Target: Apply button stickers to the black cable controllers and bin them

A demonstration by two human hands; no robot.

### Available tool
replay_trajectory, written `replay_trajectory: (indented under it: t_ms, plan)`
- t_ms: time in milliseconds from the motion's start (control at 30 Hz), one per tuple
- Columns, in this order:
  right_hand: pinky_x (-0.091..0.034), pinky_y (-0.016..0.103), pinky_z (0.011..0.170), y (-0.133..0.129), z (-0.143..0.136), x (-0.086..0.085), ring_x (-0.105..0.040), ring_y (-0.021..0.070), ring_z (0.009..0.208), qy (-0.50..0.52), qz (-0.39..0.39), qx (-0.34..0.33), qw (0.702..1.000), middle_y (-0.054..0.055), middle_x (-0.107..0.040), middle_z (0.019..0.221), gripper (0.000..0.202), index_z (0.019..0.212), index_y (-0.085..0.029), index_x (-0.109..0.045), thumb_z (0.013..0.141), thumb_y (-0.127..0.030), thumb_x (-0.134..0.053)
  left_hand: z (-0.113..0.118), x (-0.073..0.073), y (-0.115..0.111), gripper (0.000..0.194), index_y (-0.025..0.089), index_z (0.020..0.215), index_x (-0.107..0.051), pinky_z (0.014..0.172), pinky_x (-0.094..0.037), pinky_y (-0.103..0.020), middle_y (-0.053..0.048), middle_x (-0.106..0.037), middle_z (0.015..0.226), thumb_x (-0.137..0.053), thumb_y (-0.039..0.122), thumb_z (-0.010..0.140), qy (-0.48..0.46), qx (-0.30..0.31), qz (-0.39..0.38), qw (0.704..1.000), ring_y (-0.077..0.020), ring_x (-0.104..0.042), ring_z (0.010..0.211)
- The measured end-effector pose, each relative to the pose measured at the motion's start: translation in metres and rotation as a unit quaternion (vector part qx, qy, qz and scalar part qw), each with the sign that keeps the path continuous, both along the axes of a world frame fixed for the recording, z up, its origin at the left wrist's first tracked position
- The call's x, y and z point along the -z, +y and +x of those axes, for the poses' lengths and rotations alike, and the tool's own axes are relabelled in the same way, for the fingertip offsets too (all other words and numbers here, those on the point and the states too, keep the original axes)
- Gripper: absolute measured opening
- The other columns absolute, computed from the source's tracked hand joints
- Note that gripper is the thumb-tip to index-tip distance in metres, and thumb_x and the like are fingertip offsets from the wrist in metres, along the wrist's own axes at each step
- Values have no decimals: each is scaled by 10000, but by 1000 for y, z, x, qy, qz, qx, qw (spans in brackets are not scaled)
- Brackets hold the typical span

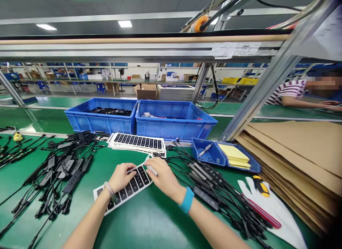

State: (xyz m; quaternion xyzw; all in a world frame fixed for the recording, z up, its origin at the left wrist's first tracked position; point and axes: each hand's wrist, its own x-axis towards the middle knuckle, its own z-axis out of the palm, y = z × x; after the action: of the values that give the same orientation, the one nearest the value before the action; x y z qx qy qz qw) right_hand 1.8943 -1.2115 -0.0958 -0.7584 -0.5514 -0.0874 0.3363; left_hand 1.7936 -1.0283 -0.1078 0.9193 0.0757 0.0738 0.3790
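A white sheet of black labels (131,187) lies slanted above the green bench in front of me. My left hand (122,177) is closed on its upper edge, thumb and fingers pinched near the middle. At the sheet's far right end my right hand (163,174) is closed, fingers pinching the corner where a pale strip lifts up. Whether a label is between those fingertips is hidden. Just beyond the hands sits a stack of similar label sheets (139,141). Black cabled units (72,181) are heaped on the left, and more cabled units (205,198) lie to the right.
Two blue bins (171,126) stand behind the label stack. Small blue trays (208,157) hold a pen and yellow paper (236,156). At right are a white glove (280,213), a yellow-black tool (261,186) and stacked cardboard (299,152). A metal post rises there; another person sits beyond.
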Motion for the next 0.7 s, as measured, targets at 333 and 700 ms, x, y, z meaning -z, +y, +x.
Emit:
replay_trajectory:
  t_ms: [333,700]
  plan:
    - [-452,314,736,3,-9,18,-618,178,778,179,30,40,983,-11,-680,818,116,890,-220,-602,821,-132,-636,0,7,-11,256,146,868,-683,727,-472,-242,-45,-711,852,-512,337,860,-47,75,-122,989,-182,-629,800]
    - [-455,303,714,-16,-21,13,-557,172,805,163,241,-30,956,25,-584,832,59,851,-228,-589,873,-173,-585,3,-2,11,273,212,1122,-640,933,-416,-327,-77,-663,1090,-490,267,901,3,-148,139,979,-238,-583,1047]
